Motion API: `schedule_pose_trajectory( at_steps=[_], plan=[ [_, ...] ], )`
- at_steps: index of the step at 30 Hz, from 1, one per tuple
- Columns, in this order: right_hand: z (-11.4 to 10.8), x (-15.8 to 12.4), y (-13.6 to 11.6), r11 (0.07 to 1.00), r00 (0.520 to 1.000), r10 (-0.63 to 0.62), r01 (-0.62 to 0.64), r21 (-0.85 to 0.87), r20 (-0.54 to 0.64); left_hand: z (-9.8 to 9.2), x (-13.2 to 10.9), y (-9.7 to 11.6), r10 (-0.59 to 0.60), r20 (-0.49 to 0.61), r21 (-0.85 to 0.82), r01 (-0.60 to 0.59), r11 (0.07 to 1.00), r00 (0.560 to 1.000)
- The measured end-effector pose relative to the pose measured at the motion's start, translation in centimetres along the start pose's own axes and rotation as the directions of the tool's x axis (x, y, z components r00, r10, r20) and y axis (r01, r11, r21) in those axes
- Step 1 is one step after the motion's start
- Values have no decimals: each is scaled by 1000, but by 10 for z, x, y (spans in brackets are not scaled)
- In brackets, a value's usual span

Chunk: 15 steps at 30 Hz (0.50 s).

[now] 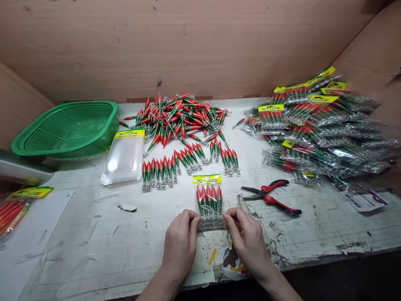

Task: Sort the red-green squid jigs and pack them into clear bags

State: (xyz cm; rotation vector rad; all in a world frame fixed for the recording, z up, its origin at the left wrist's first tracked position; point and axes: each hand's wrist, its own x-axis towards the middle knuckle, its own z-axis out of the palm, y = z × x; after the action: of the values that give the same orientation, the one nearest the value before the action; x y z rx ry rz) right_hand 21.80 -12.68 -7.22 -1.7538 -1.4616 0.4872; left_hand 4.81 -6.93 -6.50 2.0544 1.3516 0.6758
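A clear bag of fishing lures (pixel 208 198) with a yellow header lies at the table's front middle, its several red-and-green lures side by side, hooks toward me. My left hand (pixel 181 236) pinches the bag's lower left corner between thumb and finger. At the lower right corner, my right hand (pixel 246 234) pinches it the same way. Just beyond the bag, loose lures (pixel 159 171) stand in a row of small groups. Behind them is a heap of loose lures (pixel 181 117). Pliers (pixel 267 195) with red and black handles lie open to the right of the bag.
A stack of empty clear bags (pixel 123 156) lies left of the row, near a green plastic basket (pixel 75 152). Filled lure bags (pixel 328 129) pile up at the right. Another bag of orange-red lures (pixel 14 213) rests at far left. Board walls (pixel 188 50) enclose the back and sides.
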Motion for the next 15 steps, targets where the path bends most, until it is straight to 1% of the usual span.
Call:
schedule_pose_trajectory(
  at_steps=[4,7,9,12,13,14,15],
  plan=[
    [5,3,-3,997,998,53,-54,-52,-28,2,2,3,-40,-2,58,40,998,999],
    [8,6,-7,990,993,111,-113,-80,-35,3,7,8,-140,38,137,134,982,989],
    [10,8,-8,983,988,155,-156,-99,-21,2,12,13,-260,84,213,237,948,962],
    [9,12,-9,968,977,214,-212,-131,2,-2,22,22,-422,167,328,353,876,891],
    [9,13,-8,966,975,224,-222,-133,0,-5,25,24,-448,187,347,368,863,874],
    [7,14,-7,966,974,227,-226,-126,-8,-7,27,26,-456,193,353,372,858,869],
    [6,16,-6,968,974,225,-225,-111,-16,-10,29,28,-451,188,347,370,862,873]
  ],
)
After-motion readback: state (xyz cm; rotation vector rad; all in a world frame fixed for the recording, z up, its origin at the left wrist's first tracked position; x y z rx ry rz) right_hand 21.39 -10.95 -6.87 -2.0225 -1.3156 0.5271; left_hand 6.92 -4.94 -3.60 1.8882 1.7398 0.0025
